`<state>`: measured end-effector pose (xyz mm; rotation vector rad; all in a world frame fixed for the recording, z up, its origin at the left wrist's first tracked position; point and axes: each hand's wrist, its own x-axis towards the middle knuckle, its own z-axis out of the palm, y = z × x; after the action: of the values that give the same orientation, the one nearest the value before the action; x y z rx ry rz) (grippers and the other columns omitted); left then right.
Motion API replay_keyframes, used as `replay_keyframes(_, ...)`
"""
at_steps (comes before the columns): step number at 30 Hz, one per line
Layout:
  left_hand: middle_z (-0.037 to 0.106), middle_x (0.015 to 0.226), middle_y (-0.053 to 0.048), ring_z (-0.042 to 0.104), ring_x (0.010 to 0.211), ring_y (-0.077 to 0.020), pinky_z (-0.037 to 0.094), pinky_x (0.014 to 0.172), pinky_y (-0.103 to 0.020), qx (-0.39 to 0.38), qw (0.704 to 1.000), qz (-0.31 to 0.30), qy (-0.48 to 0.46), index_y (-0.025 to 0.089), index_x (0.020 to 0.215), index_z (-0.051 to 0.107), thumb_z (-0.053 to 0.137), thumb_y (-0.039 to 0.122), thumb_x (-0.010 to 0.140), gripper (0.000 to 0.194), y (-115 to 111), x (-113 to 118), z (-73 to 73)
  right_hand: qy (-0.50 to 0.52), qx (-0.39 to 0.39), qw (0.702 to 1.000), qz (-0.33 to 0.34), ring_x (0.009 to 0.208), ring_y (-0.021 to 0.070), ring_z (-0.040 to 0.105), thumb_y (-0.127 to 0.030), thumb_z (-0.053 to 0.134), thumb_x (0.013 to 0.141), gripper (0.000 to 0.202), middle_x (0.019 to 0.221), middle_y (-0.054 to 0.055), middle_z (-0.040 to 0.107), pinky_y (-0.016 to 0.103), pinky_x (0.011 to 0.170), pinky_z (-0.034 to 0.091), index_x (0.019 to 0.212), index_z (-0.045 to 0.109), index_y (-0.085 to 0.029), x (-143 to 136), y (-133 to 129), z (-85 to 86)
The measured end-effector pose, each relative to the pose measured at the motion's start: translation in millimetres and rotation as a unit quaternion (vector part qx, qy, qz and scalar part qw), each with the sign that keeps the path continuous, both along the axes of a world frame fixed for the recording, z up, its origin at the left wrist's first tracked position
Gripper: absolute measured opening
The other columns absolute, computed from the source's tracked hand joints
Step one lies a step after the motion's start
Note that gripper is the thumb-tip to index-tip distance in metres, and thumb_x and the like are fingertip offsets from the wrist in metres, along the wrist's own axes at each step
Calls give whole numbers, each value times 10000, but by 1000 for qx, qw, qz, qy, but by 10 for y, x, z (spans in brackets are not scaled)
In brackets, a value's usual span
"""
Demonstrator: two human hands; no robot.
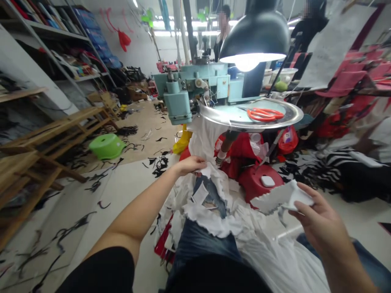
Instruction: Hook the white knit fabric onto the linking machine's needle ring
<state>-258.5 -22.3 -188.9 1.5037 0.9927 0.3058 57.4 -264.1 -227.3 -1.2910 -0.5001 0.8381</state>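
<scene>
One bare left hand (192, 165) pinches thin, draped white cloth (205, 140) below the left edge of the round, metal-rimmed tabletop (226, 115); the right hand (320, 215) grips a ruffle-edged white fabric piece (271, 198), apparently for separation.

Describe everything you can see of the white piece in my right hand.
The white piece looks like soft cloth, with a smooth, folded-looking end pinched in your right hand. From there it extends leftward in the view, its lower edge wavy and ragged. A greyish curl hangs below; whether it belongs to the piece is unclear. The far end overlaps the red stool in view; I cannot tell if they touch.
</scene>
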Motion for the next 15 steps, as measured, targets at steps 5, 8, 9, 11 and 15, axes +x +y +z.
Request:
replay_keyframes(5, 625, 686, 8, 613, 648, -142, 558, 647, -293, -1, 999, -37, -10, 175, 1266, 607, 805, 260, 655, 647, 26, -24, 68, 6, -30, 1000, 4, 690, 134, 644, -296, 856, 602, 690, 919, 31, 708, 181, 551, 587, 1256, 643, -242, -53, 53, -44)
replay_keyframes(8, 635, 688, -2, 624, 635, -147, 544, 650, -290, 13, 999, -32, 3, 165, 1253, 608, 777, 252, 696, 588, 114, -100, -49, -5, -38, 999, 15, 675, 130, 639, -296, 832, 632, 668, 867, 19, 710, 192, 569, 582, 1268, 634, -242, -77, 82, -107)
replay_keyframes(9, 646, 711, -15, 626, 637, -147, 540, 653, -289, 22, 999, -22, 14, 144, 1193, 636, 763, 258, 721, 503, 150, -141, -122, -12, -42, 999, 20, 662, 123, 633, -290, 822, 642, 656, 843, 12, 709, 189, 570, 577, 1268, 634, -240, -87, 91, -141)
replay_keyframes(11, 670, 807, -44, 636, 689, -154, 543, 682, -303, 45, 998, 5, 44, 113, 1065, 667, 727, 273, 786, 327, 197, -256, -308, -31, -61, 997, 31, 618, 108, 608, -281, 804, 656, 639, 769, -8, 691, 186, 568, 572, 1270, 635, -231, -116, 110, -224)
replay_keyframes(15, 647, 1135, -80, 635, 978, -199, 551, 853, -393, 76, 992, 40, 95, 140, 1089, 635, 633, 302, 914, 238, 20, -583, -737, -59, -101, 990, 76, 590, 111, 594, -284, 782, 655, 641, 705, -26, 660, 227, 584, 592, 1268, 629, -177, -222, 143, -422)
